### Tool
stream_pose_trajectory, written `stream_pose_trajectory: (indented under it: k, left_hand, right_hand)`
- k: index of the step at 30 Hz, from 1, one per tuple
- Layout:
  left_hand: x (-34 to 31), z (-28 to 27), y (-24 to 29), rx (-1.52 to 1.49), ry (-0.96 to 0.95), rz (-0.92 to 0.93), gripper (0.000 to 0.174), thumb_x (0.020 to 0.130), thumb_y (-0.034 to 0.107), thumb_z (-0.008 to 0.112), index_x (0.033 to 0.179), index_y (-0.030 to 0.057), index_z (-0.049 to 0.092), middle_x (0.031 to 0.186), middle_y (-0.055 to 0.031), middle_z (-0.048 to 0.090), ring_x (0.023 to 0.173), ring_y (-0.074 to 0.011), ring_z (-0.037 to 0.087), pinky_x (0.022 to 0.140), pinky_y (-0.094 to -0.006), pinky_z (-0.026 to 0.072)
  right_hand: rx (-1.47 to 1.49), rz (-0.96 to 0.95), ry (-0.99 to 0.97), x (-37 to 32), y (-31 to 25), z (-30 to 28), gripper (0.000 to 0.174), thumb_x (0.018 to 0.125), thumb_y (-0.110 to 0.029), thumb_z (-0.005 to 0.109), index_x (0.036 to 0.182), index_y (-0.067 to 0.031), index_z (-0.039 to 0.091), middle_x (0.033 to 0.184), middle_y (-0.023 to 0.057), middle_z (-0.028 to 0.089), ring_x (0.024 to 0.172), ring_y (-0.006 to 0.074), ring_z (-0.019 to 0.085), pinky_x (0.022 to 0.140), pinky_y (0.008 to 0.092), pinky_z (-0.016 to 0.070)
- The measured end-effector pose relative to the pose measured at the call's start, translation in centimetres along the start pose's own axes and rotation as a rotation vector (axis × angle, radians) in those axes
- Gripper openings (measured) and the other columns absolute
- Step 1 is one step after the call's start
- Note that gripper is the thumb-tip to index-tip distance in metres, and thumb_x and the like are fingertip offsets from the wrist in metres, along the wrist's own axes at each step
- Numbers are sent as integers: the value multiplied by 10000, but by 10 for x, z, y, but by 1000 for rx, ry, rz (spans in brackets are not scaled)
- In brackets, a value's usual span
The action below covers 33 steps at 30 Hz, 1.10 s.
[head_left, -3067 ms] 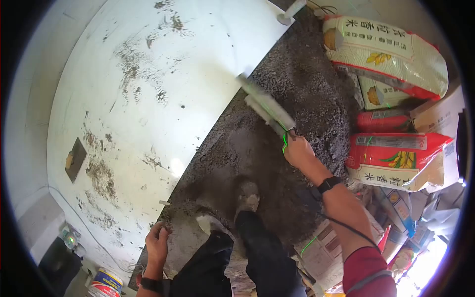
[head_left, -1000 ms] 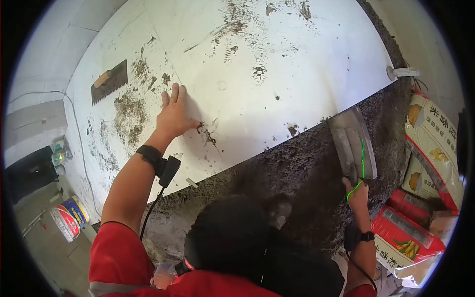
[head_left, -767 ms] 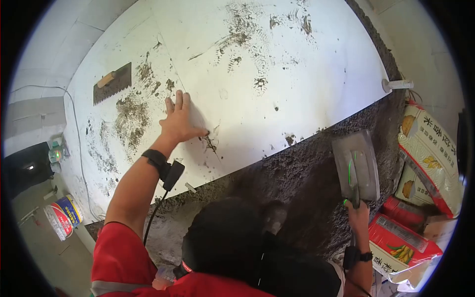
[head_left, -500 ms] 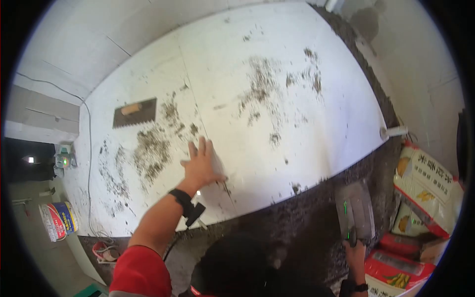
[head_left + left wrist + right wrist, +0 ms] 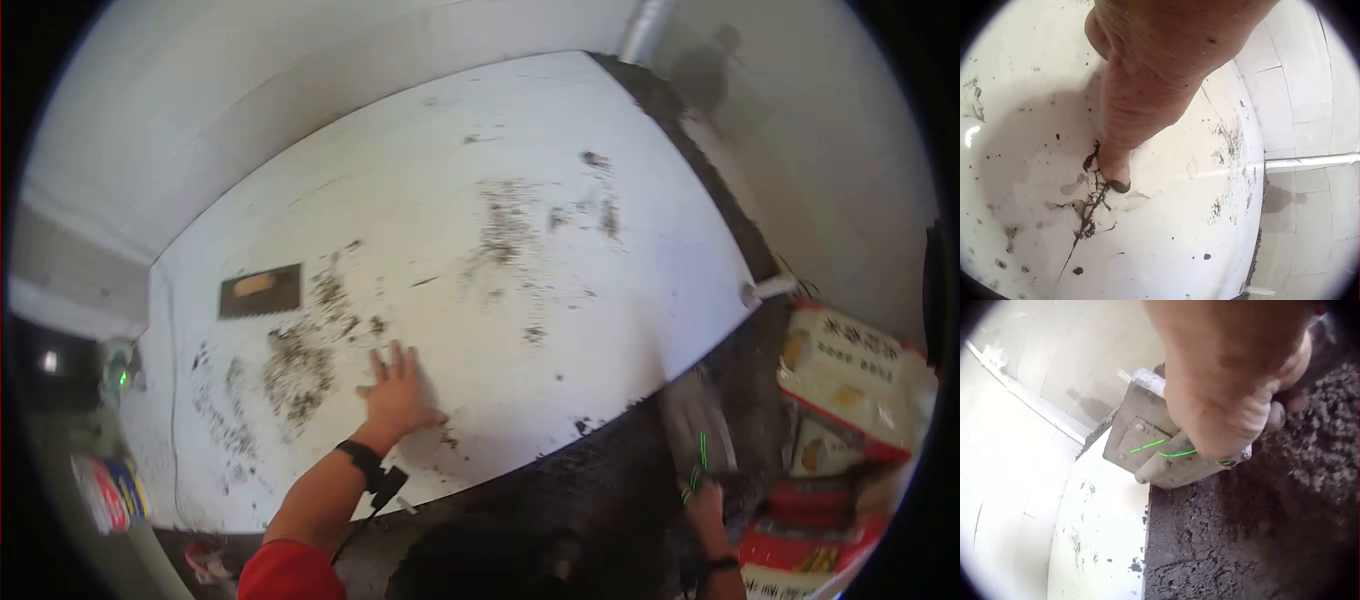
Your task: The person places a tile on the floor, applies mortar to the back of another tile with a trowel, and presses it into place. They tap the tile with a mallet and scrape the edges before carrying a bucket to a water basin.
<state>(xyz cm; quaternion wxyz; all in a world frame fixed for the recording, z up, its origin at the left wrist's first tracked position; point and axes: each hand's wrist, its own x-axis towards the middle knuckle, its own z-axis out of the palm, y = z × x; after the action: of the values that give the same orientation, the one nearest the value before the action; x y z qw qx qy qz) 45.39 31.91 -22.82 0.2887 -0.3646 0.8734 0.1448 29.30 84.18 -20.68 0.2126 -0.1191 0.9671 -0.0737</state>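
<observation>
My left hand [image 5: 397, 398] rests with spread fingers on the white tiles [image 5: 650, 300], which are smeared with dark mortar. The left wrist view shows the thumb [image 5: 1114, 165] beside a dirt-caked seam [image 5: 1088, 215] in the tiles. In my right hand [image 5: 706, 500] is the handle of a flat steel trowel [image 5: 690, 415], gripped with curled fingers. Its blade lies by the tile edge, over the dark mortar bed [image 5: 1179, 550]. In the right wrist view my right hand [image 5: 1229, 394] covers most of the handle. A notched trowel [image 5: 285, 292] with a wooden handle lies on the tiles at left.
Rice bags [image 5: 850, 375] and a red bag [image 5: 800, 535] stand close to my right hand. A white rod [image 5: 770, 290] is at the tiles' right corner. A labelled bucket [image 5: 110, 493] and a device with a green light [image 5: 120, 378] are at far left.
My left hand went from beside my legs onto the tiles and has stayed there. My right hand brought the trowel rightward along the mortar, its blade turning. The head view has tilted upward.
</observation>
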Motion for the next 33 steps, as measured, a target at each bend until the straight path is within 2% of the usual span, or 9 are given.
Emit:
stream_pose_trajectory:
  k: [4, 7, 9, 11, 15, 17, 25, 28, 33]
  left_hand:
    - [0, -4, 8, 33, -23, 0, 1273, 555, 482, 854, 1490, 44, 111, 1571, -184, 24, 1426, -454, 6, 948, -730, 325]
    - [-3, -11, 9, 15, 8, 14, 1263, 555, 461, 866, 1483, 40, 120, 1567, -184, 31, 1423, -457, 20, 942, -728, 337]
    - [-10, -12, 9, -9, 16, 23, 1256, 554, 452, 871, 1479, 40, 127, 1564, -184, 36, 1422, -458, 26, 943, -726, 339]
    - [-12, -16, 7, -5, 9, 16, 1247, 554, 471, 866, 1475, 44, 143, 1565, -175, 42, 1420, -460, 25, 952, -717, 337]
    - [-20, -20, 3, -19, 19, 30, 1258, 549, 498, 860, 1482, 53, 143, 1569, -164, 43, 1420, -462, 12, 955, -717, 331]
    - [-20, -22, 1, 1, -8, 14, 1267, 567, 544, 836, 1507, 94, 114, 1585, -105, 30, 1433, -427, 1, 969, -701, 324]
    - [-24, -20, -12, -17, -6, 62, 1240, 578, 554, 822, 1509, 103, 138, 1591, -18, 42, 1426, -441, -4, 948, -697, 359]
    - [-21, -25, -22, -42, 15, 119, 1197, 596, 555, 808, 1505, 107, 171, 1589, 10, 68, 1424, -445, 10, 932, -707, 369]
    - [-1, -15, -54, -60, -52, 217, 1067, 644, 552, 769, 1486, 137, 262, 1582, 28, 124, 1418, -453, 77, 951, -673, 393]
  right_hand:
    - [-158, 74, 50, 1, -1, -8, 440, 782, -350, 702, 947, 53, 637, 859, 270, 647, 867, 438, 623, 765, 491, 486]
    - [27, 181, 18, -12, -4, -15, 443, 771, -346, 713, 904, 70, 638, 811, 270, 647, 804, 428, 637, 715, 464, 503]
    - [97, 245, 43, -23, 24, 0, 419, 765, -319, 729, 874, 76, 639, 728, 211, 653, 688, 336, 657, 647, 410, 517]
    - [256, 293, 129, -33, 12, -15, 333, 793, -259, 730, 844, 55, 630, 620, 113, 600, 529, 217, 598, 521, 369, 498]
    - [630, 523, 60, -55, -84, -112, 340, 809, -269, 684, 894, 56, 629, 658, 133, 619, 568, 231, 623, 530, 388, 491]
    - [895, 480, 132, -56, -114, -141, 132, 865, -125, 631, 787, -29, 588, 539, 13, 466, 384, 118, 429, 348, 298, 363]
    - [942, 93, 254, -51, -205, -204, 106, 904, -109, 574, 866, -11, 571, 627, 31, 495, 441, 115, 463, 387, 284, 357]
    - [788, 329, 31, -67, -216, -213, 107, 923, -110, 553, 902, -7, 575, 651, 38, 505, 499, 136, 490, 419, 286, 369]
    - [860, 371, -163, -83, -230, -198, 85, 910, -69, 519, 928, -18, 585, 693, 42, 532, 510, 137, 494, 430, 286, 383]
